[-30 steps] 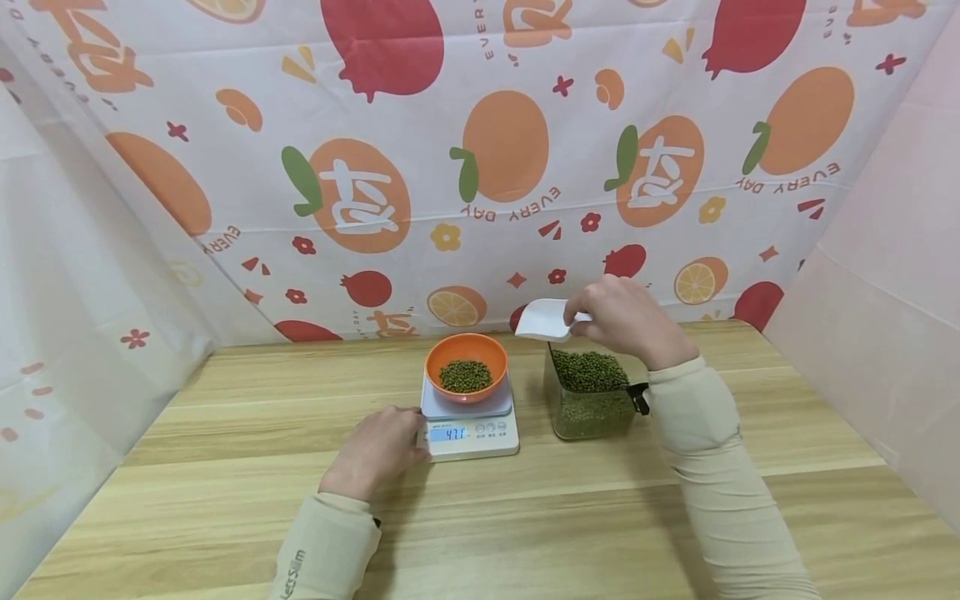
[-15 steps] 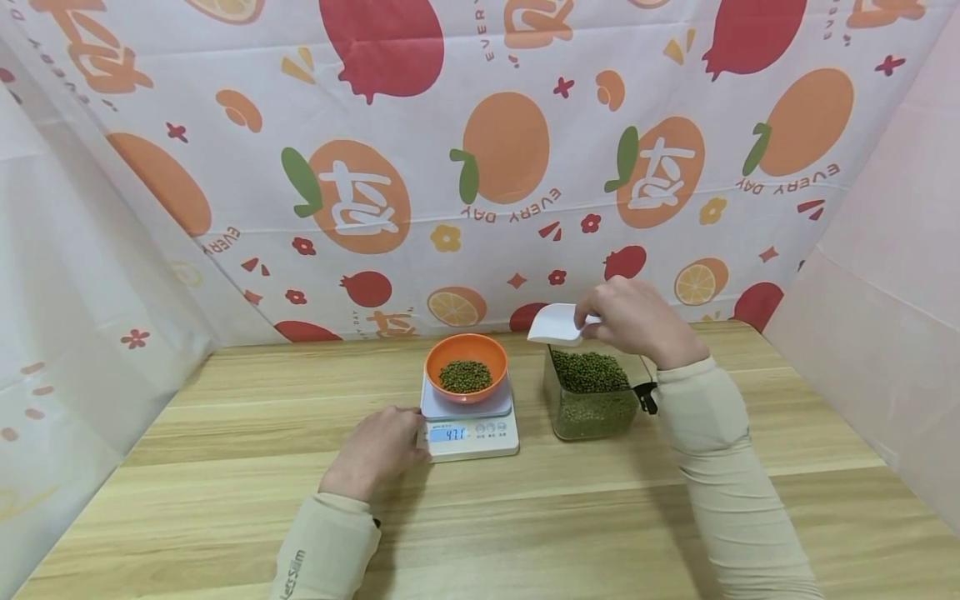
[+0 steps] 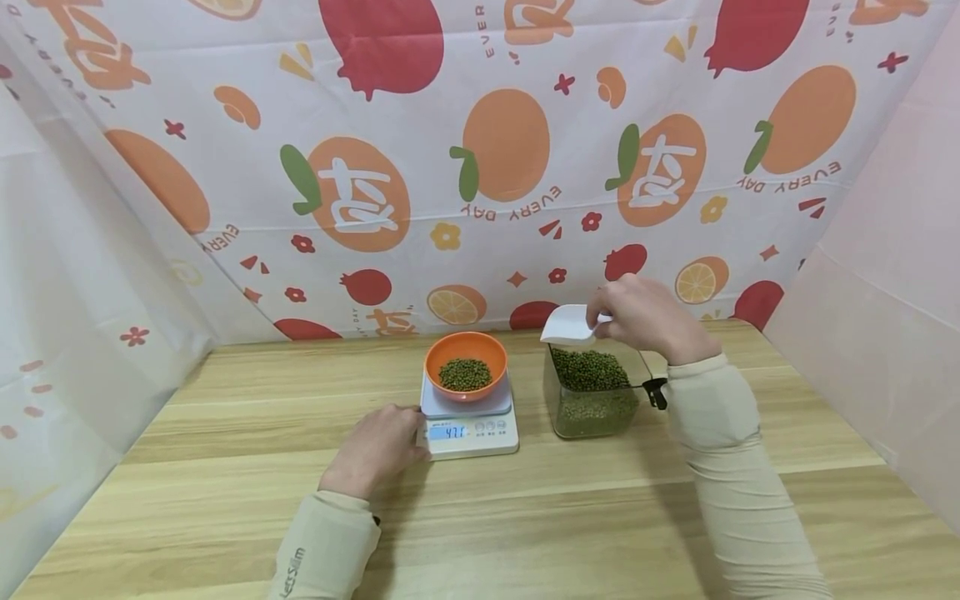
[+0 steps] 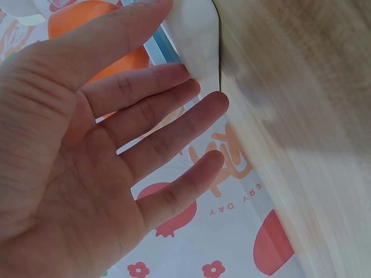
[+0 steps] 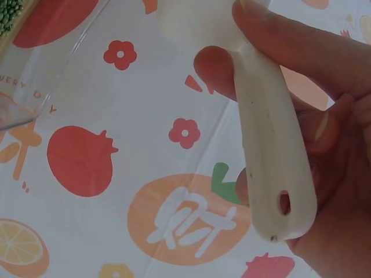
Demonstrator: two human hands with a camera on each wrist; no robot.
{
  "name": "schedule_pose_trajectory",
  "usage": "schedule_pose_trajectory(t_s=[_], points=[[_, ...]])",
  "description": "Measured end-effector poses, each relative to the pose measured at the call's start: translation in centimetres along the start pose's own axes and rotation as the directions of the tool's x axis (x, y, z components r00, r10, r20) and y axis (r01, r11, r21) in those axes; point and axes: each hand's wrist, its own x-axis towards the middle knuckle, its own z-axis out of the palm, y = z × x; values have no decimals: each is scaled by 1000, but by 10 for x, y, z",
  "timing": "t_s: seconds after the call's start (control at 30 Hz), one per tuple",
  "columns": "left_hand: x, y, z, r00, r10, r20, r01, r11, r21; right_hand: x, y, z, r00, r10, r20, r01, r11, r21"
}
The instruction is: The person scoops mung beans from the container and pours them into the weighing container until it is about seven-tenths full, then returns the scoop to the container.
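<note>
One portion of green beans sits in an orange bowl on a scale, its display apparently reading 47.1; a clear box alongside holds plenty more — weighing looks under way, though whether more is due cannot be told. The right hand grips a white scoop above the box's far edge; the left hand, fingers loosely extended, is at the scale's left side. Scoop and right hand stand farther right than a second ago — the reading unchanged.
</note>
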Motion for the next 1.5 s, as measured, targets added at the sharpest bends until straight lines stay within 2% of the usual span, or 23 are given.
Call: schedule_pose_trajectory(t_s=[0.63,0.9,1.5], points=[[0,0,0,1000,-8,11,8,1000,-1,-2,4,-7,996,28,86,-30,999,16],[-1,0,0,1000,-2,3,2,1000,9,-2,4,-6,987,38,156,-35,999,-17],[-1,0,1,1000,0,-4,0,1000,13,-4,3,-5,969,83,231,-75,996,-41]])
